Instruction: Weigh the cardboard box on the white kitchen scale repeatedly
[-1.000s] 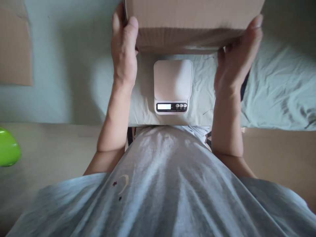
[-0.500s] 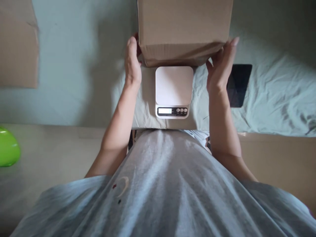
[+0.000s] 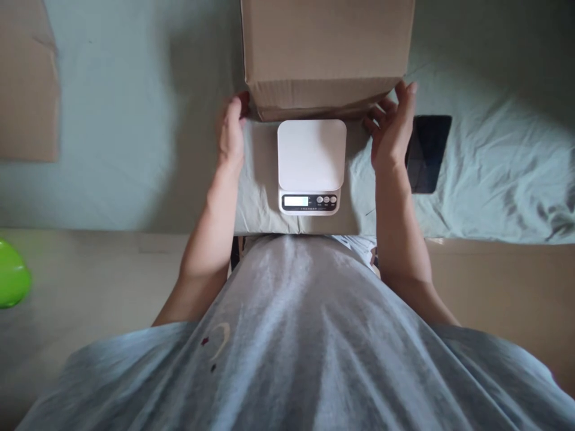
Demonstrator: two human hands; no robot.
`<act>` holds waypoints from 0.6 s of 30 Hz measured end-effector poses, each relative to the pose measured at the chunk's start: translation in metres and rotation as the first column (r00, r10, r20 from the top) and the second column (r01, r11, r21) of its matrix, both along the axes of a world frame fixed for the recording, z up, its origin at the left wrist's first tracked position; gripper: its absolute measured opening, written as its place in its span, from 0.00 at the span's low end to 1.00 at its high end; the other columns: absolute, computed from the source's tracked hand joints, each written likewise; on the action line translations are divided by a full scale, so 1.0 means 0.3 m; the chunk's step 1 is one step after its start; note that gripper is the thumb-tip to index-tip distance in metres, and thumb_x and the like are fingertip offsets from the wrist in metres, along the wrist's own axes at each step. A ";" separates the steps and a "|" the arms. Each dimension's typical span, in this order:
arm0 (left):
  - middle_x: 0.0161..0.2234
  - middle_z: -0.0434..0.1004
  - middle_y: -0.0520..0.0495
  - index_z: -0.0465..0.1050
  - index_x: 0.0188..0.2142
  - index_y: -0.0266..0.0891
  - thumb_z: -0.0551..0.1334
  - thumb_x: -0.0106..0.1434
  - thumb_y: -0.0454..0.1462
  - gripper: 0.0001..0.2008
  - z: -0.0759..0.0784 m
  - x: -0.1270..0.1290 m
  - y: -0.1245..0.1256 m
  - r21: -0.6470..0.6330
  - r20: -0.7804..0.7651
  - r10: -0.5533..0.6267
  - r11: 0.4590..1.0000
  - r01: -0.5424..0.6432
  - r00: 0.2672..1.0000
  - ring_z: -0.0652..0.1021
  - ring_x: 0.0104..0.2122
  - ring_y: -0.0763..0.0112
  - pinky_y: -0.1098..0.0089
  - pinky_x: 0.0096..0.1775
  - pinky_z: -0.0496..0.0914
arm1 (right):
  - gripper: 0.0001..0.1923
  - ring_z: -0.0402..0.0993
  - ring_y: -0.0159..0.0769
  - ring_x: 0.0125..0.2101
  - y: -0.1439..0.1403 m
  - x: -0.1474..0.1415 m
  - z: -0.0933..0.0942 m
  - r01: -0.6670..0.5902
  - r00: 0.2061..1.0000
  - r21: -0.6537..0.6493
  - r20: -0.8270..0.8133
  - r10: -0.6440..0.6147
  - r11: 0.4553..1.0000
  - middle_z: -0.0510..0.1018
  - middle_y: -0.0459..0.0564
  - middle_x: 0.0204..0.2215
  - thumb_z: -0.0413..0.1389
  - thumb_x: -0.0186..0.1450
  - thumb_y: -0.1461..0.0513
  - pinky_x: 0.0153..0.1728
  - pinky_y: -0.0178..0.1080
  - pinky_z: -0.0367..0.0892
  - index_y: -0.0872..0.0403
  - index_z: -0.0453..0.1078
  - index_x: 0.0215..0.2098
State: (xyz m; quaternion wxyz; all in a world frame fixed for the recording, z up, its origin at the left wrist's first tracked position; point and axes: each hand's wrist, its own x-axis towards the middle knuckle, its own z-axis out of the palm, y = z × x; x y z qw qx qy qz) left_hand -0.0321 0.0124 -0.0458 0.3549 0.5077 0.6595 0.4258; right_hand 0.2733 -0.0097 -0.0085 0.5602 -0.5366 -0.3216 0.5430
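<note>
A brown cardboard box (image 3: 327,42) stands behind a white kitchen scale (image 3: 311,154), whose small display is lit. Nothing lies on the scale's square platform. Beside the box's lower left corner is my left hand (image 3: 231,129), apart from the cardboard, with its fingers loosely spread and partly smeared by motion. At the lower right corner of the box, my right hand (image 3: 393,129) is open with its fingers apart. Whether a fingertip of the right hand still touches the box I cannot tell.
To the right of my right hand lies a black tablet or phone (image 3: 430,154) on the pale green cloth (image 3: 489,179). A flat cardboard piece (image 3: 29,102) is at the far left. Below the cloth's edge, a bright green rounded object (image 3: 13,274) shows at the left.
Both hands have come back toward me from the sides of the box, and the left has drawn away from it. The whole view has shifted slightly.
</note>
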 end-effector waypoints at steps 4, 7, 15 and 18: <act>0.55 0.68 0.56 0.58 0.51 0.42 0.39 0.69 0.54 0.24 0.082 0.029 0.017 -0.226 0.350 0.058 0.974 0.024 0.935 0.66 0.59 0.76 0.57 0.60 0.66 | 0.35 0.64 0.37 0.54 -0.022 -0.024 0.089 -0.100 0.994 0.083 0.051 0.096 0.991 0.72 0.33 0.54 0.46 0.51 0.32 0.61 0.50 0.56 0.35 0.63 0.52; 0.59 0.62 0.59 0.56 0.54 0.46 0.38 0.74 0.44 0.17 0.174 0.073 -0.008 -0.248 0.510 0.105 0.968 0.029 0.854 0.61 0.62 0.79 0.57 0.64 0.60 | 0.37 0.60 0.39 0.59 -0.035 -0.037 0.147 -0.144 0.986 0.086 0.094 0.136 0.986 0.69 0.32 0.57 0.46 0.50 0.31 0.63 0.51 0.54 0.35 0.64 0.52; 0.49 0.70 0.46 0.66 0.48 0.36 0.56 0.67 0.49 0.20 0.339 0.083 -0.246 0.143 0.464 -0.008 0.988 -0.066 0.886 0.69 0.56 0.61 0.54 0.56 0.70 | 0.25 0.64 0.45 0.58 -0.211 -0.032 0.268 -0.103 0.986 0.223 0.154 0.069 0.969 0.71 0.35 0.53 0.47 0.56 0.36 0.58 0.53 0.63 0.30 0.68 0.48; 0.48 0.71 0.49 0.69 0.41 0.41 0.58 0.61 0.56 0.22 0.346 0.094 -0.379 0.199 0.408 0.001 0.976 -0.090 0.913 0.70 0.54 0.60 0.57 0.53 0.72 | 0.27 0.66 0.45 0.56 -0.326 -0.043 0.271 -0.073 0.984 0.225 0.174 0.034 0.972 0.71 0.39 0.52 0.40 0.60 0.37 0.57 0.55 0.63 0.32 0.66 0.51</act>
